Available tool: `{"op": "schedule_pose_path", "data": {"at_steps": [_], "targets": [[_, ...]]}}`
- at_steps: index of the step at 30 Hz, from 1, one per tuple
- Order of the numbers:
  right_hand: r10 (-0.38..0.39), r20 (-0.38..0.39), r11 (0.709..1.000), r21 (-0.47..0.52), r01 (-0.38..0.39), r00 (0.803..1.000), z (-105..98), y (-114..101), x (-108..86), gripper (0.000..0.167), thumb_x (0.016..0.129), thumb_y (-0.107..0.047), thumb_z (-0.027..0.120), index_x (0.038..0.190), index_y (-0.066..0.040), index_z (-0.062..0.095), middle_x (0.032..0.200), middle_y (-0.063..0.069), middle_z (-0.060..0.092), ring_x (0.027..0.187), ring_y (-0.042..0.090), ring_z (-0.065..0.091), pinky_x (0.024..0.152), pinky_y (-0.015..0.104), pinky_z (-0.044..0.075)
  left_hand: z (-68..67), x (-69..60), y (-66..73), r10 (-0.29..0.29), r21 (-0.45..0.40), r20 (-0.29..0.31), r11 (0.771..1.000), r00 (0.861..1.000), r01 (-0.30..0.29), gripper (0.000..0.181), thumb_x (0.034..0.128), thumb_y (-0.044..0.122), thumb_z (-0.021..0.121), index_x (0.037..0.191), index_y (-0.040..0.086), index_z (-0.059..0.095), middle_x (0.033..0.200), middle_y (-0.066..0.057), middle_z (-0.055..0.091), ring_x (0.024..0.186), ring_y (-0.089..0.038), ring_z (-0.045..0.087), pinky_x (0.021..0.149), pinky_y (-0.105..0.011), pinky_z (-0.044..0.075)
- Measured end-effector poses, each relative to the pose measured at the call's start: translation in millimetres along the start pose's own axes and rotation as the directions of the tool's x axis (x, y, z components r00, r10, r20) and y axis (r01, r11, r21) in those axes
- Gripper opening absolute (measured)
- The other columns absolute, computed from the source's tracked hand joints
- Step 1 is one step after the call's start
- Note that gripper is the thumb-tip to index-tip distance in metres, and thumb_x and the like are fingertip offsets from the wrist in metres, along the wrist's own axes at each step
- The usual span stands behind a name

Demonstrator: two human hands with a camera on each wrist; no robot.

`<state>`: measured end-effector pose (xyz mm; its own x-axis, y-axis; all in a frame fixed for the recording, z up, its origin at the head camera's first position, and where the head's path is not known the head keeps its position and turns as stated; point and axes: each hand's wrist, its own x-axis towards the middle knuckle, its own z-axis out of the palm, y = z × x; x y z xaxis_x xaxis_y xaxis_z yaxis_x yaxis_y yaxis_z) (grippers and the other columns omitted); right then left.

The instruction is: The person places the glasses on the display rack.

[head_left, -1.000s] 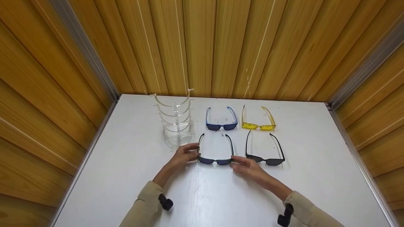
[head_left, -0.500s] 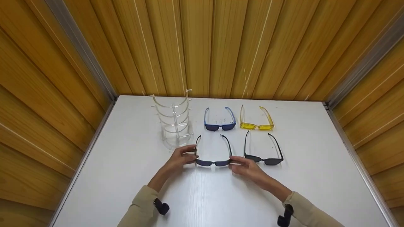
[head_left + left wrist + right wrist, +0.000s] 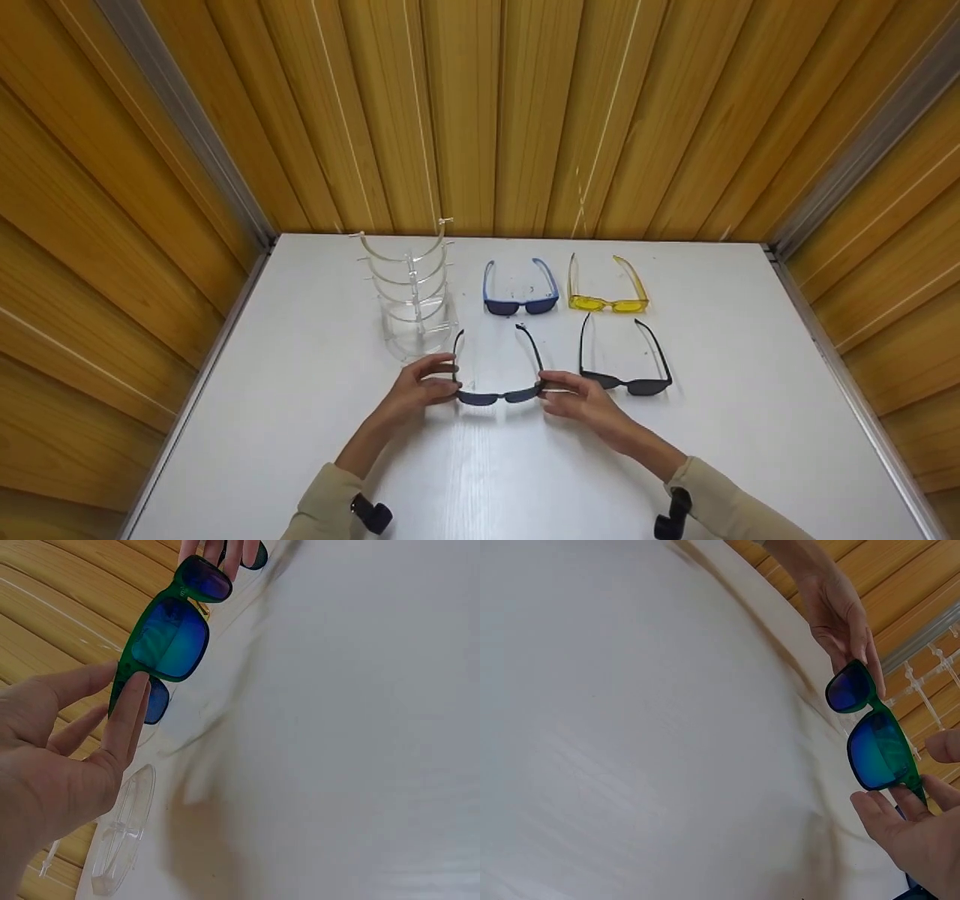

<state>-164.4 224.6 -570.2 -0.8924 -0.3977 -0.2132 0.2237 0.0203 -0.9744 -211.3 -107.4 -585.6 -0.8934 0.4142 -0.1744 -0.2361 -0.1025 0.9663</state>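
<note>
Gripping green-framed sunglasses (image 3: 171, 639) by opposite ends with left hand (image 3: 416, 386) and right hand (image 3: 589, 401). Raised over tabletop (image 3: 480, 480), nearer than clear stand (image 3: 415, 289).

We note open white tabletop (image 3: 465, 480) nearside and along the right edge. Clear stand (image 3: 415, 300) blocks forward reach past the left hand (image 3: 410, 391); black sunglasses (image 3: 646, 387) crowd the right hand (image 3: 592, 406). Held green-framed sunglasses (image 3: 478, 398) bar the space between both hands. Between blue sunglasses (image 3: 501, 307) and yellow sunglasses (image 3: 589, 303), we find only a narrow gap.
</note>
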Motion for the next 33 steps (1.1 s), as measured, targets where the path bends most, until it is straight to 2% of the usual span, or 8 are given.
{"op": "schedule_pose_path", "data": {"at_steps": [5,9,11,15,19,24,31,33], "targets": [[-0.003,0.024,1.0,0.004,0.003,1.0,4,0,5.5,0.062,0.101,-0.012,0.063,0.152,0.01,0.036,0.151,0.031,0.045,0.133,0.025,0.06,0.107,0.034,0.054,-6.0,-5.3,-0.5,-0.01,-0.014,-0.022,1.0,1.0,0.009,0.066,0.0892,-0.006,0.071,0.147,-0.011,0.04,0.135,-0.031,0.053,0.097,-0.013,0.071,0.093,-0.035,0.062],[-0.011,0.032,1.0,-0.006,0.011,0.999,6,-3,11.6,0.061,0.101,-0.01,0.062,0.153,0.009,0.036,0.153,0.031,0.043,0.136,0.03,0.057,0.106,0.033,0.055,-9.1,-7.3,4.1,0.0,-0.016,-0.027,1.0,1.0,-0.001,0.068,0.0887,-0.004,0.073,0.148,-0.01,0.04,0.133,-0.028,0.054,0.097,-0.014,0.071,0.094,-0.036,0.062],[-0.019,0.029,1.0,-0.007,0.019,0.999,7,-6,15.5,0.061,0.101,-0.008,0.061,0.153,0.008,0.035,0.154,0.031,0.043,0.135,0.028,0.057,0.106,0.032,0.055,-11.3,-8.5,6.9,0.001,-0.006,-0.035,1.0,0.999,-0.001,0.068,0.0888,-0.002,0.074,0.148,-0.008,0.041,0.134,-0.027,0.053,0.097,-0.014,0.071,0.094,-0.036,0.062],[-0.025,0.03,1.0,0.001,0.025,0.999,15,-9,23.5,0.061,0.1,-0.006,0.062,0.153,0.008,0.036,0.156,0.028,0.043,0.133,0.021,0.059,0.105,0.032,0.055,-16.9,-13.8,11.9,-0.004,0.026,-0.089,1.0,0.996,0.007,0.068,0.0883,0.0,0.075,0.148,-0.004,0.043,0.134,-0.023,0.054,0.094,-0.013,0.07,0.094,-0.036,0.062],[-0.027,0.036,1.0,0.003,0.027,0.999,22,-10,28.9,0.06,0.099,-0.007,0.063,0.152,0.007,0.038,0.157,0.026,0.043,0.135,0.023,0.057,0.107,0.03,0.054,-20.6,-20.9,15.8,-0.001,0.033,-0.158,0.999,0.987,0.006,0.065,0.0868,0.0,0.077,0.145,-0.003,0.048,0.129,-0.017,0.057,0.092,-0.014,0.07,0.092,-0.038,0.063],[-0.039,0.032,0.999,-0.015,0.04,0.999,26,-9,29.9,0.059,0.1,-0.008,0.063,0.152,0.008,0.039,0.157,0.025,0.043,0.139,0.028,0.054,0.107,0.024,0.052,-20.6,-23.9,16.9,0.015,0.003,-0.177,1.0,0.984,-0.014,0.064,0.0859,0.0,0.078,0.143,-0.002,0.05,0.129,-0.018,0.057,0.094,-0.015,0.069,0.091,-0.038,0.063],[-0.029,0.057,0.998,0.058,0.026,0.998,29,-7,32.4,0.062,0.1,-0.011,0.063,0.152,0.01,0.036,0.158,0.029,0.038,0.139,0.028,0.053,0.113,0.042,0.049,-23.5,-29.0,14.3,-0.004,-0.009,-0.188,1.0,0.982,0.002,0.066,0.086,0.001,0.079,0.144,-0.003,0.048,0.135,-0.025,0.054,0.094,-0.014,0.069,0.091,-0.037,0.063],[-0.032,0.058,0.998,0.062,0.028,0.998,32,-8,34.6,0.061,0.101,-0.012,0.063,0.151,0.011,0.037,0.157,0.029,0.039,0.138,0.028,0.054,0.112,0.044,0.05,-26.2,-31.4,14.9,-0.004,-0.001,-0.193,1.0,0.981,0.004,0.064,0.0864,0.003,0.079,0.144,0.0,0.051,0.137,-0.026,0.052,0.094,-0.015,0.07,0.092,-0.037,0.063]]}}
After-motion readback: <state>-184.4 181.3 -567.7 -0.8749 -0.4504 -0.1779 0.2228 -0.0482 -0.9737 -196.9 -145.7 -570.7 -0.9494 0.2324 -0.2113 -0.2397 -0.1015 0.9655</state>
